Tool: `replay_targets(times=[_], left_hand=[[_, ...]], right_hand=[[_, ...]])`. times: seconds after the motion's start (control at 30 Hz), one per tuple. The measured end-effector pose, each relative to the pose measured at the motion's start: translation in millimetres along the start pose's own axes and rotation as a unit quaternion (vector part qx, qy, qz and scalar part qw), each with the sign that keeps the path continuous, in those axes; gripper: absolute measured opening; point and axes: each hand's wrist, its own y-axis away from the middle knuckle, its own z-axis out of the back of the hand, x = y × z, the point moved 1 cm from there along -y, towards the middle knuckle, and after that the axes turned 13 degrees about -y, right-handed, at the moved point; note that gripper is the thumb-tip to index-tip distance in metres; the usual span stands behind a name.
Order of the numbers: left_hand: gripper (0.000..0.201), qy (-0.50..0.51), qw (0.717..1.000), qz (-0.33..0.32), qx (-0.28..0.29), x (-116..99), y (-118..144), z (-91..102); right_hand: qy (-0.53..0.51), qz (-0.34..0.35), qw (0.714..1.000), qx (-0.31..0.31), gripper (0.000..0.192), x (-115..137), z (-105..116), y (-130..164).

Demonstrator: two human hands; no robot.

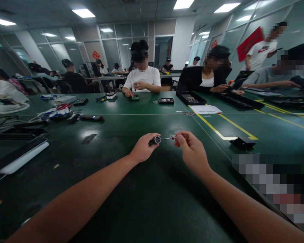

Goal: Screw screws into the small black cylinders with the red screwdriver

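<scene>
Above the green table, my left hand (145, 147) is closed around a small dark round part (157, 139) with a pale ring-shaped rim, its open face turned toward me. My right hand (192, 150) grips a screwdriver (173, 137) by its handle, which has a red collar. The thin metal shaft points left, and its tip reaches the rim of the round part. Whether the tip sits in a screw is too small to tell. Most of the handle is hidden by my right fingers.
On the green tabletop (111, 202), a white and black device (22, 153) lies at left, near cables and a dark pen-like tool (92, 118). A small black bracket (242, 143) stands at right beyond yellow tape. Black trays (191, 98) and several co-workers are across the table.
</scene>
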Motion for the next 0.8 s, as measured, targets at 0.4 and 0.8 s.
replay_targets(times=[0.4,0.8], left_hand=[[0.037,-0.007,1.000,0.009,0.008,1.1,-0.2,0.6],[0.040,-0.002,1.000,-0.002,0.012,4.0,1.0,-0.8]], right_hand=[[0.048,0.002,0.999,-0.009,0.032,0.9,-0.6,1.4],[0.064,-0.033,0.996,-0.056,0.034,1.6,1.5,-0.7]])
